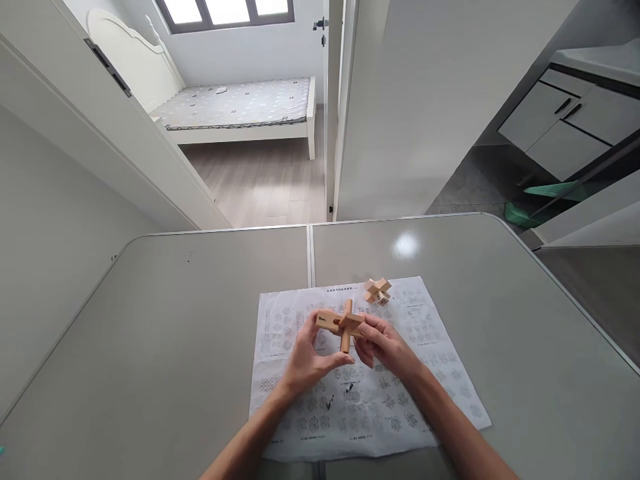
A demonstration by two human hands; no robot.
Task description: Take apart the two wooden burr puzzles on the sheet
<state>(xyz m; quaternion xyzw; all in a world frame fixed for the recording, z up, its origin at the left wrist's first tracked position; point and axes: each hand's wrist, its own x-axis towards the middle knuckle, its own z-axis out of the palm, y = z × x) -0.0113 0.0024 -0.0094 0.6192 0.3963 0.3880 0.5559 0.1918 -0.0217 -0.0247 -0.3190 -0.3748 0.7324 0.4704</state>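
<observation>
Between my two hands is a wooden burr puzzle (pixel 346 324), made of flat notched pieces crossed with a round rod. My left hand (pixel 314 357) grips its left side, fingers behind the flat piece that bears a dark mark, thumb below near the rod's lower end. My right hand (pixel 384 343) pinches the right end of the puzzle between thumb and fingers. Both hands are held over a printed paper sheet (pixel 415 420) covered with small line diagrams. A second wooden puzzle (pixel 377 291), a cross-shaped block, rests on the sheet's upper edge, beyond my right hand.
The sheet lies on a large grey table (pixel 150 347) with a metal rim and a centre seam. Past the table's far edge, a doorway opens onto a room with a white bed (pixel 240 110). White cabinets (pixel 575 110) stand at the far right.
</observation>
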